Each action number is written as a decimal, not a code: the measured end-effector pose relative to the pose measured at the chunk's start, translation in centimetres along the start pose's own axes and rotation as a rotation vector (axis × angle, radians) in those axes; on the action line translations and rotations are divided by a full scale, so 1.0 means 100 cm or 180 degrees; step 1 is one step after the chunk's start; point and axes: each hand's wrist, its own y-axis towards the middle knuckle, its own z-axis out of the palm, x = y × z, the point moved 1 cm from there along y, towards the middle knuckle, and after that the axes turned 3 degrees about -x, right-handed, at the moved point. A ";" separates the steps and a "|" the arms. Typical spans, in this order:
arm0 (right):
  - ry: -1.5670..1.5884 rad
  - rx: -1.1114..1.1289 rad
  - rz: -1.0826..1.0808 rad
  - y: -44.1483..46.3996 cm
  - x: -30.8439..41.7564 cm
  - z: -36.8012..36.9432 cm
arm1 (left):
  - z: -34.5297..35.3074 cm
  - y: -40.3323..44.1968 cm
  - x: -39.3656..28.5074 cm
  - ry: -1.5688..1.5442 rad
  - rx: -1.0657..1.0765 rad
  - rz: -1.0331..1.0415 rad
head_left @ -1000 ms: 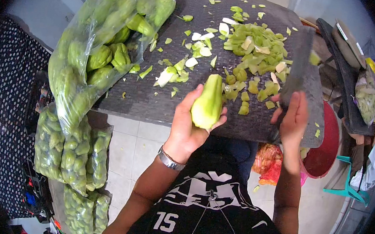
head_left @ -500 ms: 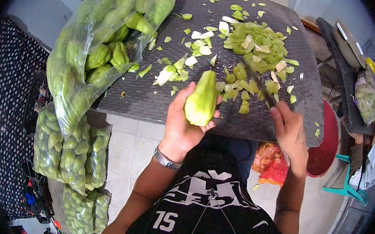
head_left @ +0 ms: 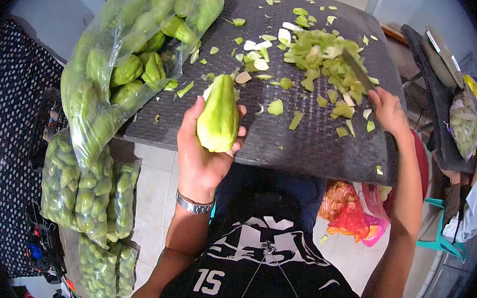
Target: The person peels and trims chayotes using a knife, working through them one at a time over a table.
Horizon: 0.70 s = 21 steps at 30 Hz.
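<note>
A pale green chayote point(head_left: 218, 116) stands upright in my left hand point(head_left: 197, 154), with my fingers wrapped round its lower part and its narrow end pointing away from me. My right hand point(head_left: 390, 111) grips a knife point(head_left: 358, 70) by the handle. The blade lies across the right side of a pile of green peelings point(head_left: 319, 54) on the dark woven table point(head_left: 305, 154). Loose pale pieces and peel scraps point(head_left: 254, 52) are scattered on the table beyond the chayote.
At the table's left is a large clear bag of whole chayotes point(head_left: 127, 73). Below it stand several packed bags of chayotes point(head_left: 78, 192). A red net bag point(head_left: 345, 210) is under the table's front edge. To the right are a teal stool point(head_left: 439, 232) and a dark bench point(head_left: 430, 91).
My left hand has moved left with the chayote. My right hand has moved up and right with the knife, and peelings near it have shifted toward the pile.
</note>
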 end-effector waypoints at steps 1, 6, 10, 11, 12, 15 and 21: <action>-0.0134 -0.0028 0.0448 0.011 -0.001 -0.002 | 0.001 0.003 0.000 -0.0006 -0.0015 -0.0002; 0.0681 0.0197 0.0455 -0.022 0.080 -0.022 | -0.007 0.011 0.007 -0.0151 -0.0061 -0.0132; 0.0672 0.0998 -0.0855 -0.069 0.116 -0.011 | -0.008 0.014 0.009 -0.0143 -0.0034 -0.0231; 0.0648 0.0945 -0.0909 -0.069 0.112 -0.011 | -0.008 0.013 0.010 -0.0122 -0.0009 -0.0233; 0.0621 0.0887 -0.0960 -0.066 0.105 -0.011 | -0.008 0.012 0.010 -0.0094 0.0013 -0.0230; 0.0130 0.0821 -0.0515 -0.035 0.078 -0.012 | -0.006 0.012 0.010 -0.0036 0.0110 -0.0198; 0.0426 0.0475 0.0386 -0.013 0.068 -0.015 | -0.003 0.005 0.014 0.0027 -0.0082 -0.0196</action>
